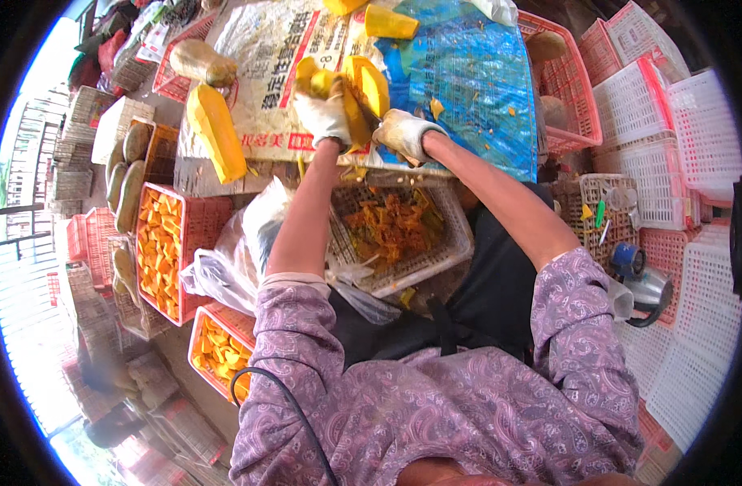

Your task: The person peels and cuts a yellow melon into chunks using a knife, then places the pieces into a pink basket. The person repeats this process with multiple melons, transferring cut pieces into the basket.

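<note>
My left hand [322,115], in a white work glove, grips peeled yellow squash pieces [316,79] near the front edge of the table. My right hand [404,133], also gloved, is closed on a knife. Its dark blade [365,112] points up and left against the squash and is partly hidden. Just beyond the blade stands a cut squash half [369,79] with its orange inside facing left. A whole peeled squash [217,133] lies to the left on the table. Behind it rests an unpeeled tan squash [202,62]. Another peeled piece [391,22] lies at the far side.
Printed sacking and blue plastic sheet [468,79] cover the table. Below its edge is a crate of orange squash pulp [389,225]. Crates of cut squash [159,243] [222,349] and a plastic bag [222,273] stand left. Stacked white crates [635,97] and a steel jug [649,290] are right.
</note>
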`<state>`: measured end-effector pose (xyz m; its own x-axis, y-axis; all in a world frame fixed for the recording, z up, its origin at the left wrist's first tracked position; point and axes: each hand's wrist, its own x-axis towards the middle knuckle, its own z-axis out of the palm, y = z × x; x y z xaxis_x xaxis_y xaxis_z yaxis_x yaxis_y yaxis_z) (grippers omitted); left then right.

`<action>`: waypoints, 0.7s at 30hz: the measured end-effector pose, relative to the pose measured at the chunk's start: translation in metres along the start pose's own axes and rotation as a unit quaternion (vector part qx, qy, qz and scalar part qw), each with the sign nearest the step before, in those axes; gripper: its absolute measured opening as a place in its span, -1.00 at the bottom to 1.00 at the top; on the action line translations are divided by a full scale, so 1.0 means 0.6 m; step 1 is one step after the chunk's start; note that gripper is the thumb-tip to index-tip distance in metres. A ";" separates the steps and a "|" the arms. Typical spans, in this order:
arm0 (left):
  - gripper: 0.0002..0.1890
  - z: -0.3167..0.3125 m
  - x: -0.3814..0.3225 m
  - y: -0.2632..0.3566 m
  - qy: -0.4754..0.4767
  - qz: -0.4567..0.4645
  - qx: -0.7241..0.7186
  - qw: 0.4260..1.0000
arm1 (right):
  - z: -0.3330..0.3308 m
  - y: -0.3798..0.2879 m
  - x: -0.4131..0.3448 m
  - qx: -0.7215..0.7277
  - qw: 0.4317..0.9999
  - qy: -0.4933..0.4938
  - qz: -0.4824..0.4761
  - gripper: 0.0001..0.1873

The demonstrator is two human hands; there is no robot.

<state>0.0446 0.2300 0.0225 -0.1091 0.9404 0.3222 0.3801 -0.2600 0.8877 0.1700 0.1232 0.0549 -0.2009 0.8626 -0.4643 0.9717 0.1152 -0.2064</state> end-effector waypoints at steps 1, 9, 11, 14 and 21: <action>-0.13 0.000 0.015 -0.009 0.013 -0.065 0.129 0.989 | -0.014 0.011 -0.009 -0.005 1.000 -0.004 -0.018 -0.80; -0.44 0.009 0.103 0.031 -0.032 0.097 0.166 0.981 | -0.050 0.061 -0.107 0.676 0.722 0.124 0.084 -0.89; -0.45 0.057 0.134 0.067 -0.114 0.189 0.163 0.962 | -0.060 0.075 -0.128 0.657 0.713 0.243 0.026 -0.86; -0.38 0.166 0.164 0.112 -0.257 0.318 0.250 0.878 | -0.076 0.127 -0.166 0.652 0.701 0.274 0.094 -0.68; -0.41 0.334 0.201 0.129 -0.401 0.390 0.538 0.631 | -0.062 0.191 -0.190 0.791 0.522 0.306 0.094 -0.68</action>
<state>0.2449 0.3672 0.0639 0.8326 0.5385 -0.1293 0.4808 -0.8187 -0.3140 0.3087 0.0564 0.1166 0.4274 0.8366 -0.3426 -0.4482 -0.1330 -0.8840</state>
